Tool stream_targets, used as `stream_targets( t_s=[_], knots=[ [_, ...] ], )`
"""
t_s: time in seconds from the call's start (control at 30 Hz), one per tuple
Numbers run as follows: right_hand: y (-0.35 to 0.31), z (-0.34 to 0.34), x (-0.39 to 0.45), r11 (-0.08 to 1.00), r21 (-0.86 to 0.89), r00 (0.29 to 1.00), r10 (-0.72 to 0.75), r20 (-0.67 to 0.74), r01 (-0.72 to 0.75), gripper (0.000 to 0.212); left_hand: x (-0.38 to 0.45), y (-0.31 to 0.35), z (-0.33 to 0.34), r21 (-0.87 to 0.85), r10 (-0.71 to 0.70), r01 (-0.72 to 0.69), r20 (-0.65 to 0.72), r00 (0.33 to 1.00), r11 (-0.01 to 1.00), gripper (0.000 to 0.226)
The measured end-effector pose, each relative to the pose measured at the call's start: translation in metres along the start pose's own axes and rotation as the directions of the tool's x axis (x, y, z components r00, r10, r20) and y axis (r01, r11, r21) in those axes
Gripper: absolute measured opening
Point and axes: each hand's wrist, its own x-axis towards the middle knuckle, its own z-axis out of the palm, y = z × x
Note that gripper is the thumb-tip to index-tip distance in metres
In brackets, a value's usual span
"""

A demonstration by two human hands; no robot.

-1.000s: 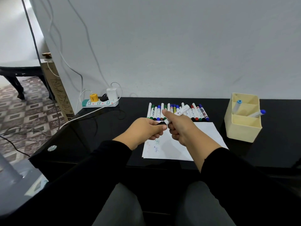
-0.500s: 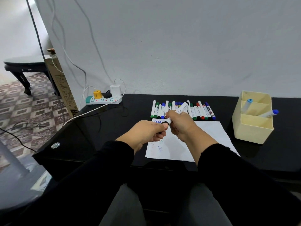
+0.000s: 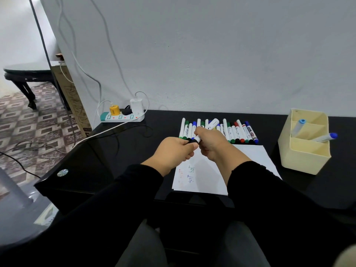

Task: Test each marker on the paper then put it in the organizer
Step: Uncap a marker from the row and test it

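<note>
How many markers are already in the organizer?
2: a light-blue-capped marker in the organizer's back compartment, a dark-blue-capped marker leaning from the front one. None seem hidden.

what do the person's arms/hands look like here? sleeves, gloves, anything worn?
Both arms wear long black sleeves, plain with no visible markings, ending at the wrists. The left hand and right hand are bare: no gloves, and no rings, watch or bands show from this view.

Bare black desk [image 3: 115, 151] lies open at left. A marker row [image 3: 217, 131] blocks the far edge, paper [image 3: 250, 157] lies centre, and the organizer [image 3: 304, 151] stands right.
</note>
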Motion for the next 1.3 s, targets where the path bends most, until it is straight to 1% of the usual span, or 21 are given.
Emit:
stream_targets(
  t_s=[0.07, 0.13, 0.17, 0.2, 0.27, 0.37, 0.47, 0.53, 0.6, 0.67, 0.73, 0.83, 0.9, 0.97, 1.03, 1.13, 1.3],
  knots=[
    [-0.002, -0.004, 0.010, 1.000, 0.017, 0.998, 0.018, -0.052, -0.017, 0.017, 0.001, 0.000, 0.000, 0.200, 0.064, -0.050, -0.061, 0.996, 0.979, 0.024],
    [-0.004, -0.022, 0.020, 0.997, 0.064, 0.990, 0.050, -0.134, -0.042, 0.010, -0.003, 0.000, -0.003, 0.436, 0.156, -0.110, -0.073, 0.985, 0.893, 0.025],
    [-0.004, -0.033, 0.025, 0.995, 0.080, 0.984, 0.073, -0.165, -0.061, 0.011, -0.005, -0.002, -0.007, 0.486, 0.188, -0.126, -0.080, 0.979, 0.865, 0.027],
    [-0.003, -0.042, 0.028, 0.993, 0.092, 0.979, 0.095, -0.178, -0.080, 0.015, -0.006, -0.004, -0.011, 0.492, 0.196, -0.123, -0.098, 0.976, 0.862, 0.029],
    [-0.002, -0.051, 0.030, 0.992, 0.086, 0.979, 0.109, -0.174, -0.095, 0.022, -0.006, -0.007, -0.015, 0.438, 0.157, -0.083, -0.135, 0.978, 0.895, 0.032],
    [0.005, -0.042, 0.028, 0.990, 0.064, 0.984, 0.131, -0.120, -0.124, 0.025, 0.001, -0.010, -0.012, 0.376, 0.089, -0.044, -0.103, 0.991, 0.926, 0.028],
    [0.011, -0.036, 0.027, 0.985, 0.137, 0.988, 0.122, -0.090, -0.109, 0.031, 0.009, -0.020, -0.013, 0.337, 0.043, 0.005, -0.135, 0.990, 0.942, 0.027],
    [0.016, -0.036, 0.029, 0.986, 0.157, 0.993, 0.075, -0.090, -0.061, 0.029, 0.011, -0.032, -0.016, 0.290, -0.005, 0.062, -0.193, 0.981, 0.955, 0.027],
    [0.023, -0.033, 0.033, 0.992, 0.127, 0.994, 0.025, -0.102, -0.012, 0.021, 0.012, -0.047, -0.020, 0.229, -0.043, 0.104, -0.258, 0.965, 0.968, 0.031],
    [0.030, -0.026, 0.038, 0.997, 0.080, 0.990, -0.009, -0.137, 0.020, 0.012, 0.015, -0.060, -0.022, 0.220, -0.062, 0.134, -0.303, 0.951, 0.966, 0.036],
    [0.037, -0.018, 0.044, 0.997, 0.041, 0.983, -0.057, -0.177, 0.065, 0.012, 0.022, -0.069, -0.024, 0.235, -0.080, 0.162, -0.324, 0.943, 0.958, 0.038],
    [0.046, -0.007, 0.053, 0.990, -0.023, 0.968, -0.142, -0.209, 0.140, 0.018, 0.034, -0.078, -0.024, 0.290, -0.060, 0.163, -0.335, 0.940, 0.943, 0.037],
    [0.049, -0.002, 0.062, 0.978, -0.097, 0.955, -0.203, -0.216, 0.186, 0.024, 0.042, -0.082, -0.023, 0.326, -0.042, 0.160, -0.342, 0.939, 0.932, 0.038],
    [0.051, 0.001, 0.069, 0.956, -0.195, 0.945, -0.258, -0.201, 0.220, 0.031, 0.048, -0.085, -0.022, 0.342, -0.022, 0.149, -0.347, 0.938, 0.928, 0.038],
    [0.053, 0.004, 0.076, 0.940, -0.249, 0.944, -0.279, -0.175, 0.231, 0.034, 0.055, -0.089, -0.021, 0.329, -0.022, 0.145, -0.351, 0.936, 0.933, 0.039],
    [0.060, 0.005, 0.081, 0.934, -0.262, 0.947, -0.286, -0.144, 0.242, 0.038, 0.061, -0.092, -0.018, 0.306, -0.022, 0.131, -0.336, 0.942, 0.943, 0.038],
    [0.069, 0.005, 0.085, 0.932, -0.237, 0.941, -0.310, -0.132, 0.274, 0.039, 0.072, -0.090, -0.014, 0.325, 0.006, 0.094, -0.295, 0.956, 0.941, 0.035]
  ],
)
